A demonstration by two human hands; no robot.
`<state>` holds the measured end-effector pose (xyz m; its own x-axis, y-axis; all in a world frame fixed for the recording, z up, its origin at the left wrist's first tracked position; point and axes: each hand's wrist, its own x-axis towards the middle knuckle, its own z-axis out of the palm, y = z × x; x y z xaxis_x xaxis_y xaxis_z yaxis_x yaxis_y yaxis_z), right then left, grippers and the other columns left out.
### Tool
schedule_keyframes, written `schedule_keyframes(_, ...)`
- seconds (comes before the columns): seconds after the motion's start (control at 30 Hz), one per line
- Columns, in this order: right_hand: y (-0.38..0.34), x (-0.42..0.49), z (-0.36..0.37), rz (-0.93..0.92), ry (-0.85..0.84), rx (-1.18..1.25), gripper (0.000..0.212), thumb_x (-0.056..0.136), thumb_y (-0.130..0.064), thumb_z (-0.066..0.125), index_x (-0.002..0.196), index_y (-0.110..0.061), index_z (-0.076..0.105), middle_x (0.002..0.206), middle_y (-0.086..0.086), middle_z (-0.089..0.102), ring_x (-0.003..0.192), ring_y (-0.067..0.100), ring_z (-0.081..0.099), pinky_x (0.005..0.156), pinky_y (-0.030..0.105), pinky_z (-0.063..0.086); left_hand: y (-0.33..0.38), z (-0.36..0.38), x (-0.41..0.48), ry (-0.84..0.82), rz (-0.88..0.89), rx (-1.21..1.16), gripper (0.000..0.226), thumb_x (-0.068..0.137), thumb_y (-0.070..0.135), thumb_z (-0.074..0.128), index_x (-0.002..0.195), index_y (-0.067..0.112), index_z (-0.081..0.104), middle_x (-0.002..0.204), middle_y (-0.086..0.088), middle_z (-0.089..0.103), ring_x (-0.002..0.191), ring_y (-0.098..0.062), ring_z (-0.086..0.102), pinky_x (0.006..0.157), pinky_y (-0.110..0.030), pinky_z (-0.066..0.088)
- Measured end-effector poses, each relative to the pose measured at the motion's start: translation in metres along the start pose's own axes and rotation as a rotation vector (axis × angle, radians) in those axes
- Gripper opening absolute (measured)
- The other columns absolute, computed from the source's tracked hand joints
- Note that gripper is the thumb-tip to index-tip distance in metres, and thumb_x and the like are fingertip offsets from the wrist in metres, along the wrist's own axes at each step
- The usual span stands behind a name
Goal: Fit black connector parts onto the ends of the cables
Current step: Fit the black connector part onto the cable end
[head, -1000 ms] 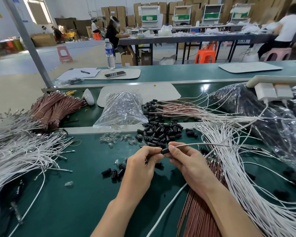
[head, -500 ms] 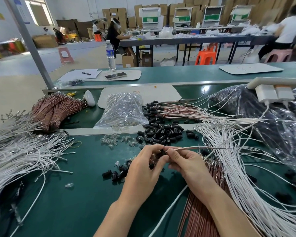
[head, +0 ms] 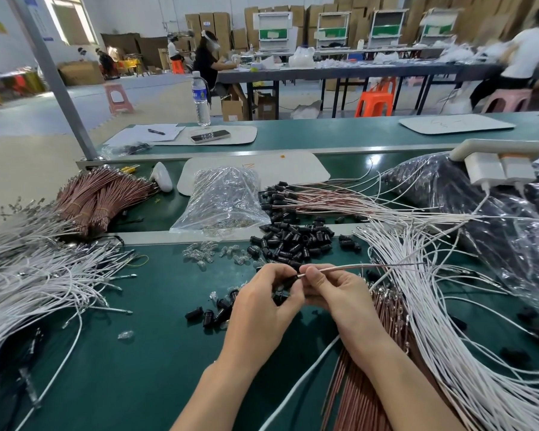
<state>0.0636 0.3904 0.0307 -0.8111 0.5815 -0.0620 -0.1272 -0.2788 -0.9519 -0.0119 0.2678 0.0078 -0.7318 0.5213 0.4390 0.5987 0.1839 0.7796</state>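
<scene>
**Both hands meet above the green bench (head: 137, 368), holding one cable end against one black connector.**

We note loose white cables (head: 433, 306) fanned across the bench's right side and another white heap (head: 28, 275) at the left. A copper-coloured bundle (head: 364, 393) lies under the right forearm. A clear bag (head: 224, 200) sits behind the pile of black connectors (head: 293, 241), which lies just beyond the hands. The left hand (head: 262, 303) has its fingers curled, thumb and forefinger pinching a black connector part (head: 288, 279). The right hand (head: 339, 293) pinches the held cable (head: 355, 266), a thin pale strand running off to the right, its tip meeting the connector part. We cannot tell whether the tip is seated. Stray connectors (head: 212, 314) lie just left of the left hand.
</scene>
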Motion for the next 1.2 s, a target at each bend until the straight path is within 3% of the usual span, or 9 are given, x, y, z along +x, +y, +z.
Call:
schedule_keyframes(0.13,0.0002,0.0010,-0.0026,-0.007,0.001,0.053,0.024,0.078,-0.031,0.073,0.088,-0.011,0.081,0.090,0.016,0.078,0.085,0.025,0.077,0.067,0.022,0.060,-0.0031,-0.0007,0.0010,0.007,0.002,-0.002,0.017,0.095,0.036,0.068,0.111,0.029,0.065,0.100,0.020,0.069,0.101,-0.003,0.065,0.084,-0.019,0.051)
schedule_keyframes(0.33,0.0004,0.0016,-0.0059,-0.020,-0.006,0.083,0.024,0.077,-0.030,0.077,0.097,-0.019,0.082,0.098,0.013,0.078,0.093,0.023,0.076,0.068,0.021,0.058,-0.0042,-0.0030,0.0044,0.034,-0.107,-0.054,0.018,0.096,0.052,0.058,0.107,0.038,0.062,0.091,0.020,0.069,0.084,-0.005,0.068,0.071,-0.023,0.055)
schedule_keyframes(0.5,0.0001,0.0018,-0.0049,-0.027,-0.019,0.050,0.023,0.076,-0.028,0.077,0.097,-0.021,0.082,0.095,0.010,0.078,0.085,0.016,0.075,0.069,0.021,0.058,-0.0025,-0.0027,0.0035,0.011,-0.123,0.093,0.032,0.099,0.062,0.040,0.112,0.041,0.059,0.082,0.022,0.066,0.088,-0.009,0.062,0.080,-0.037,0.052)
schedule_keyframes(0.63,-0.0008,0.0010,-0.0040,-0.024,-0.032,0.025,0.021,0.077,-0.026,0.077,0.097,-0.022,0.082,0.096,0.008,0.079,0.085,0.014,0.074,0.070,0.020,0.057,0.0004,-0.0009,0.0045,-0.008,-0.077,0.217,0.050,0.101,0.063,0.024,0.119,0.033,0.061,0.095,0.025,0.064,0.101,0.012,0.049,0.093,-0.026,0.037)
schedule_keyframes(0.77,-0.0013,-0.0011,-0.0042,-0.024,-0.063,0.024,0.021,0.078,-0.024,0.076,0.099,-0.022,0.082,0.098,0.010,0.079,0.091,0.018,0.076,0.070,0.020,0.058,0.0008,0.0005,0.0064,-0.022,-0.036,0.359,0.059,0.100,0.070,0.014,0.110,0.033,0.059,0.091,0.019,0.065,0.091,-0.001,0.054,0.095,-0.026,0.031)
schedule_keyframes(0.97,-0.0024,-0.0039,-0.0052,-0.038,-0.079,0.021,0.021,0.081,-0.025,0.075,0.100,-0.019,0.080,0.101,0.010,0.079,0.097,0.023,0.076,0.071,0.021,0.058,0.0015,0.0010,0.0053,0.084,-0.025,0.501,0.057,0.100,0.071,0.020,0.084,0.027,0.053,0.064,0.014,0.053,0.067,-0.008,0.046,0.082,-0.027,0.031)
schedule_keyframes(1.2,-0.0019,-0.0047,-0.0042,-0.060,-0.119,-0.028,0.022,0.084,-0.023,0.070,0.103,-0.015,0.077,0.103,0.006,0.079,0.099,0.021,0.075,0.072,0.021,0.059,0.0046,0.0029,0.0062,0.075,-0.033,0.506,0.057,0.101,0.068,0.013,0.082,0.025,0.047,0.062,0.014,0.050,0.065,-0.010,0.047,0.083,-0.030,0.034)
